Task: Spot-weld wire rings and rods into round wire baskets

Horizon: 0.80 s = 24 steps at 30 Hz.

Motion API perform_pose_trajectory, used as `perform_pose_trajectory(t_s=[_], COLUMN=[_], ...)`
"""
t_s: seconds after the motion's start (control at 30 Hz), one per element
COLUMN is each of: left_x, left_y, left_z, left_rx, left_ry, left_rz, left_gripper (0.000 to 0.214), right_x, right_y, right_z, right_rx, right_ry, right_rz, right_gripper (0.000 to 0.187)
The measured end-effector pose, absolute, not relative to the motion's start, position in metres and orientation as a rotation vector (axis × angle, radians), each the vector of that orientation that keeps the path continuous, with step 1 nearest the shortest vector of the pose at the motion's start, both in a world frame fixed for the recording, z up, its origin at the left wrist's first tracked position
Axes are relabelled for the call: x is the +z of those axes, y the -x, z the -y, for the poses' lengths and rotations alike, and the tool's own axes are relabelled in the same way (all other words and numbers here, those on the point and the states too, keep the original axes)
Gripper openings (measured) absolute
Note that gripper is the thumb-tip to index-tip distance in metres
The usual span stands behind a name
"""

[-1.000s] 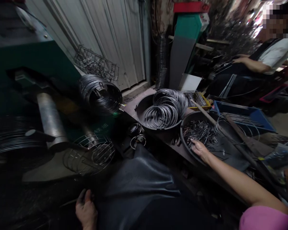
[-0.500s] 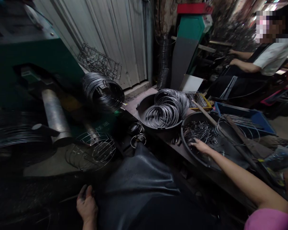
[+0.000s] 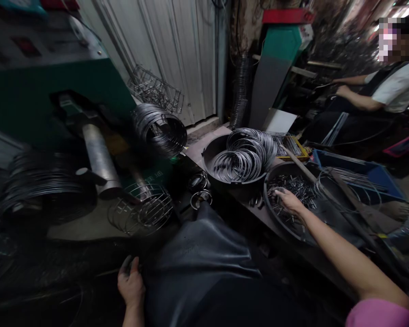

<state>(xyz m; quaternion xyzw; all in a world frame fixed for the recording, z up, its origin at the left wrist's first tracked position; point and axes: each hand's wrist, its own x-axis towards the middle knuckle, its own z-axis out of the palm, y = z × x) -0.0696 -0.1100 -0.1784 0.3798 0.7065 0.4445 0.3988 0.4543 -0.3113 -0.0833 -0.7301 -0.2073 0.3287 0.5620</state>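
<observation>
My right hand (image 3: 289, 201) reaches into a dark round basin (image 3: 266, 200) of short metal pins (image 3: 301, 188). Its fingers are drawn together over the pins near the left rim; what they hold, if anything, I cannot make out. Low on the left, my left hand (image 3: 132, 281) is raised beside my dark apron (image 3: 204, 245), thumb and finger apart, with nothing visible between them. A thin rod (image 3: 109, 273) shows just left of it. Above that hand, a round wire basket frame (image 3: 141, 209) sits by the green machine's (image 3: 88, 81) metal shaft (image 3: 100, 156).
Another basin (image 3: 209, 156) holds wire rings (image 3: 245, 154). A blue tray (image 3: 388, 175) of rods and a wooden stick (image 3: 298, 161) lie to the right. Wire coils (image 3: 160, 129) hang by the machine. A co-worker (image 3: 391, 86) sits at the far right.
The view has swung left, so the scene sits further right. My right hand remains in the basin of pins, its fingers now slightly higher. My left hand stays raised beside the apron.
</observation>
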Motion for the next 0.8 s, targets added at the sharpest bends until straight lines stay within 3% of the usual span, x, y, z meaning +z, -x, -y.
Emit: perform_pose_trajectory(t_s=[0.2,0.37,0.53,0.8], left_x=[-0.185,-0.172,-0.160,-0.098], left_y=[0.057,0.051,0.063,0.045], left_z=[0.102,0.108,0.102,0.038], left_rx=[1.177,1.245,1.287,1.302], left_ry=[-1.026,-0.939,-0.868,-1.237], left_rz=[-1.687,-1.610,-1.600,-1.294], left_gripper=[0.052,0.050,0.060,0.093], right_x=[-0.078,-0.112,-0.139,-0.115], right_y=[-0.376,-0.280,-0.243,-0.255], right_z=[0.257,0.199,0.189,0.161], right_rx=[1.051,1.084,1.013,1.296], right_ry=[1.140,1.189,1.373,1.108], right_rz=[0.124,0.405,0.862,0.343], right_gripper=[0.015,0.017,0.011,0.017])
